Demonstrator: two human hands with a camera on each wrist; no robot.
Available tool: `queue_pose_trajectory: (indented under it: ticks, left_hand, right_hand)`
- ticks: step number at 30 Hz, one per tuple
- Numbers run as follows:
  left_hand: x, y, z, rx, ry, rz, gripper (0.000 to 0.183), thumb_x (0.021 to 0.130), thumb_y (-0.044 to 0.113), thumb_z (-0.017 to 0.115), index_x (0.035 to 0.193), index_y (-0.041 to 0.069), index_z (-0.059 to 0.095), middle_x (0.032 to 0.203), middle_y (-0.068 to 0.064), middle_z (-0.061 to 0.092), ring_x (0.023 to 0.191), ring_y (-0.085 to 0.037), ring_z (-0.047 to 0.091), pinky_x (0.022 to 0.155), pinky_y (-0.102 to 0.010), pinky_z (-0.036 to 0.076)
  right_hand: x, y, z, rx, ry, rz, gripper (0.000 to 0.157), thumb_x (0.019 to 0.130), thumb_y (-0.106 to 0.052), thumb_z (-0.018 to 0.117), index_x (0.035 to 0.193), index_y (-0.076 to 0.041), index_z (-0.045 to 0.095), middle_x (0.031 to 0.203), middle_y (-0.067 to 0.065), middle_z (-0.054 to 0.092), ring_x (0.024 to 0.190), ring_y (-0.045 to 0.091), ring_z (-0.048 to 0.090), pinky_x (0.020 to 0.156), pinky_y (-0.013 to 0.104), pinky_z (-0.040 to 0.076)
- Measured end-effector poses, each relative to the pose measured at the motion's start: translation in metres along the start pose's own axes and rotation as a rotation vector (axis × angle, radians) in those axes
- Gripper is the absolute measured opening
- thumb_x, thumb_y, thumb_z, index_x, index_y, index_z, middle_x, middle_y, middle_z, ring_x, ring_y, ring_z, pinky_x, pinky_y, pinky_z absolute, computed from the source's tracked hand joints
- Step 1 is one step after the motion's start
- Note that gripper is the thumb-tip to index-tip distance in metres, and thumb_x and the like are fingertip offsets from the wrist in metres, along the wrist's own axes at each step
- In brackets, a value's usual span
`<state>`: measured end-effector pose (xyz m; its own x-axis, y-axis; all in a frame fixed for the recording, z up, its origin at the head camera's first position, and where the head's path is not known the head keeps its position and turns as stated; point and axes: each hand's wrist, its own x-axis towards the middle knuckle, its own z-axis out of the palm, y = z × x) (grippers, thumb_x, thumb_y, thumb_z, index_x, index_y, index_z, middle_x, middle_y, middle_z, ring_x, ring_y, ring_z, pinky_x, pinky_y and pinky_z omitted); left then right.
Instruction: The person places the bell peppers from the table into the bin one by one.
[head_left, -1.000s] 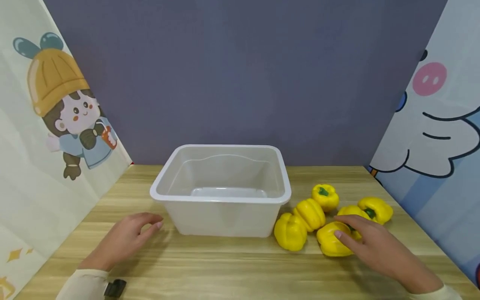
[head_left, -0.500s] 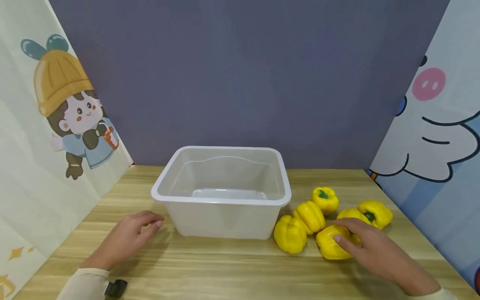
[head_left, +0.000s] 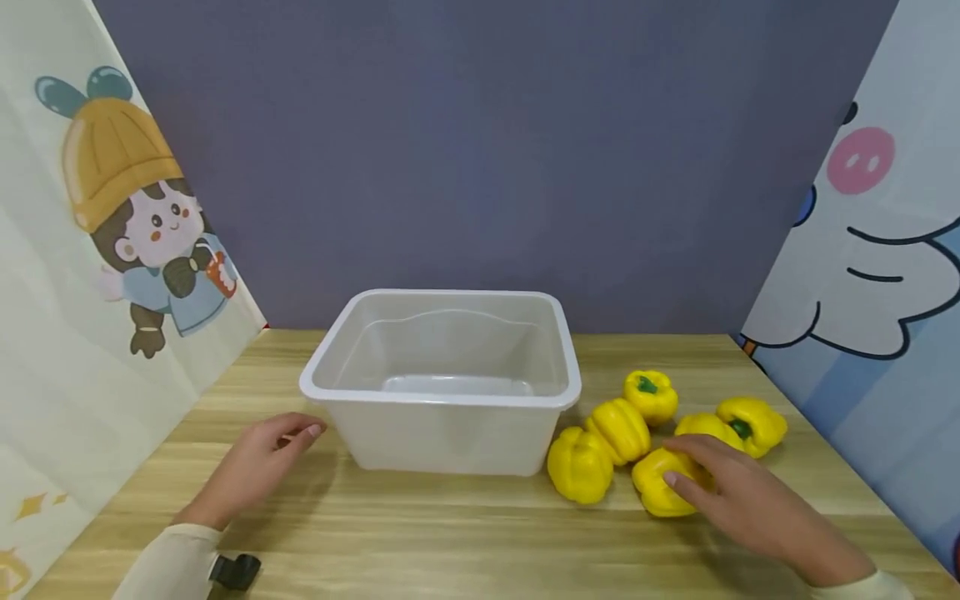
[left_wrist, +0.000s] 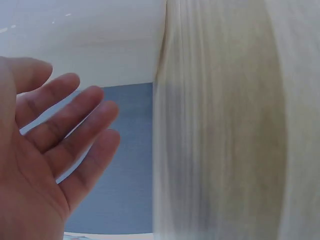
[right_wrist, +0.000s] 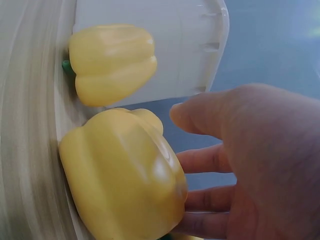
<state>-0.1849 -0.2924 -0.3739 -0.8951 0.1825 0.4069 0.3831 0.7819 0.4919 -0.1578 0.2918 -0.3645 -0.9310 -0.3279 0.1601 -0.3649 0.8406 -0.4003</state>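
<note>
Yellow bell peppers lie in a loose cluster right of a white plastic bin (head_left: 450,437). My right hand (head_left: 742,504) hovers at the nearest-right bell pepper (head_left: 663,483), fingers loosely bent and thumb apart. Seen from the right wrist, that bell pepper (right_wrist: 122,175) stands beside the fingers (right_wrist: 205,159), with the thumb held off its surface. Part of it hides behind the hand in the head view. My left hand (head_left: 258,462) is held over the wood left of the bin and holds nothing. Its fingers (left_wrist: 75,117) are slightly bent and spread in the left wrist view.
More bell peppers sit close by: one (head_left: 580,465) at the bin's front right corner, another (head_left: 619,431) behind it, a third (head_left: 650,397) farther back. Two others (head_left: 753,425) lie beyond the right hand. A dark panel (head_left: 487,167) stands behind the wooden table (head_left: 420,533).
My left hand has turned slightly and risen a little. The right hand stays almost in place beside the same bell pepper, its thumb shifted slightly left. The peppers and bin have not moved.
</note>
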Motion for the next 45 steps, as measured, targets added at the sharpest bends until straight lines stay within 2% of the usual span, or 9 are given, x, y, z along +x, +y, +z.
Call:
queue_pose_trajectory:
  ticks: [8,14,19,23,27,32,36,40,45]
  left_hand:
    - [0.012,-0.008,-0.001,-0.116,0.014,-0.111,0.026,0.105,0.024,0.054,0.114,0.006,0.071,0.105,-0.007,0.073,0.094,-0.025,0.068,0.075,-0.029,0.054]
    - [0.023,-0.007,0.001,-0.203,0.123,-0.128,0.026,0.105,0.02,0.053,0.113,0.002,0.069,0.105,-0.013,0.071,0.087,-0.01,0.066,0.072,-0.028,0.055]
    - [0.032,-0.006,0.004,-0.355,0.231,-0.133,0.028,0.106,0.016,0.05,0.112,-0.005,0.066,0.097,-0.004,0.069,0.083,-0.004,0.065,0.07,-0.026,0.056]
    - [0.043,-0.008,0.003,-0.457,0.272,-0.107,0.035,0.108,0.018,0.045,0.118,-0.011,0.061,0.099,0.012,0.066,0.087,-0.004,0.065,0.069,-0.025,0.056]
    - [0.056,-0.006,-0.001,-0.525,0.304,-0.077,0.04,0.109,0.025,0.042,0.126,-0.009,0.055,0.105,0.015,0.064,0.094,-0.003,0.063,0.072,-0.021,0.054]
    - [0.069,0.0,-0.009,-0.648,0.261,0.003,0.041,0.108,0.028,0.043,0.133,-0.003,0.053,0.119,0.004,0.064,0.112,-0.008,0.06,0.083,-0.019,0.05]
    - [0.073,0.004,-0.013,-0.72,0.181,0.066,0.042,0.108,0.023,0.045,0.135,-0.008,0.052,0.128,0.0,0.063,0.118,-0.009,0.058,0.088,-0.019,0.048]
    - [0.077,0.006,-0.015,-0.791,0.102,0.084,0.038,0.107,0.017,0.045,0.135,-0.007,0.053,0.135,-0.001,0.058,0.118,-0.009,0.056,0.09,-0.021,0.046]
    - [0.077,0.007,-0.016,-0.778,0.034,0.072,0.038,0.107,0.017,0.044,0.138,-0.004,0.052,0.145,-0.007,0.049,0.123,-0.009,0.051,0.092,-0.021,0.044]
  right_hand:
    - [0.0,0.002,0.002,0.004,-0.012,0.016,0.052,0.099,-0.045,0.06,0.135,-0.006,0.059,0.133,0.016,0.059,0.122,0.041,0.055,0.094,0.061,0.044]
    - [0.001,0.001,0.003,0.01,-0.003,0.011,0.052,0.099,-0.046,0.059,0.135,-0.007,0.059,0.133,0.016,0.059,0.122,0.04,0.055,0.094,0.061,0.044]
    - [0.001,-0.001,0.003,0.021,-0.003,-0.007,0.05,0.099,-0.042,0.06,0.135,-0.007,0.059,0.133,0.014,0.06,0.121,0.039,0.056,0.093,0.06,0.045]
    - [0.003,-0.002,0.002,0.017,0.003,-0.016,0.049,0.099,-0.041,0.061,0.135,-0.007,0.059,0.133,0.013,0.06,0.122,0.038,0.056,0.094,0.059,0.045]
    - [0.003,-0.002,0.002,0.017,-0.002,-0.007,0.051,0.099,-0.043,0.061,0.135,-0.007,0.059,0.134,0.014,0.06,0.123,0.039,0.055,0.095,0.06,0.044]
    - [0.002,-0.002,0.003,0.017,-0.001,0.001,0.052,0.098,-0.044,0.061,0.135,-0.007,0.059,0.134,0.014,0.059,0.123,0.039,0.054,0.096,0.061,0.043]
    - [0.002,0.0,0.003,0.008,0.002,-0.014,0.051,0.098,-0.042,0.062,0.135,-0.008,0.059,0.134,0.014,0.06,0.123,0.039,0.054,0.096,0.06,0.043]
    - [0.003,0.001,0.004,0.013,-0.005,-0.016,0.051,0.099,-0.042,0.061,0.136,-0.008,0.058,0.135,0.014,0.059,0.124,0.04,0.054,0.096,0.061,0.043]
    - [0.004,0.0,0.006,0.039,-0.036,0.003,0.056,0.098,-0.046,0.061,0.138,-0.007,0.056,0.137,0.015,0.057,0.125,0.041,0.052,0.096,0.062,0.042]
